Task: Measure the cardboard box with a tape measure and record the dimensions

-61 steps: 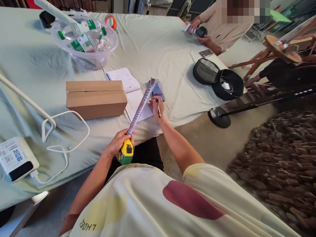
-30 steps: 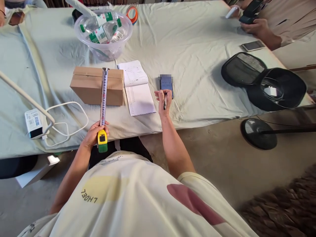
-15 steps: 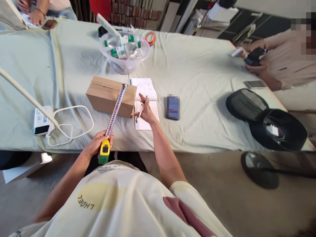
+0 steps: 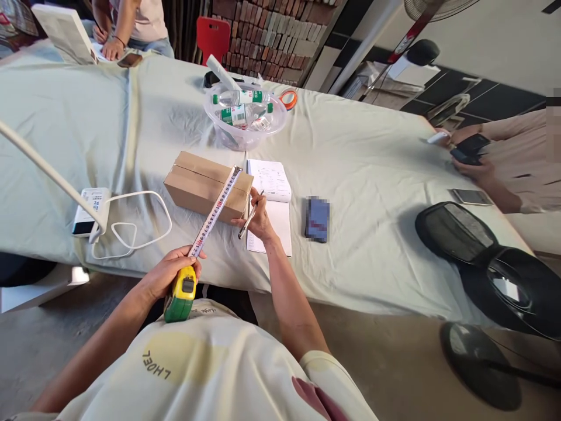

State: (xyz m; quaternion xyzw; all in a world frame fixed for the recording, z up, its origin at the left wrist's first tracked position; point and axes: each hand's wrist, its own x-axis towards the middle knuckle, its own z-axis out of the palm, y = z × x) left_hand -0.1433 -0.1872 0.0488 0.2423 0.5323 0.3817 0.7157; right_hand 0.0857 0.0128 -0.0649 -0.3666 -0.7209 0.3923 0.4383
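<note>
My left hand (image 4: 173,270) is closed around a yellow and green tape measure (image 4: 181,292) at the table's near edge. Its pulled-out blade (image 4: 211,221) slants up across a brown cardboard box (image 4: 199,186), with the hooked end over the box's top. In my right hand (image 4: 258,219) is a pen (image 4: 248,224), held between the fingers. That hand touches or nearly touches the box's right end and hovers over an open notebook (image 4: 276,228), hiding part of its page. The notebook's upper page (image 4: 268,178) bears printing or writing.
A phone (image 4: 317,219) lies right of the notebook. Behind the box stands a clear basin (image 4: 245,137) of bottles, beside orange scissors (image 4: 288,99). A white lamp stem and cable (image 4: 169,219) are at left, black mesh-and-visor headgear (image 4: 456,231) at right. Two people sit around the table.
The view has shifted, so the table's things appear lower and further right. My right fingers have drawn in closer to the box's right end. The tape still lies across the box.
</note>
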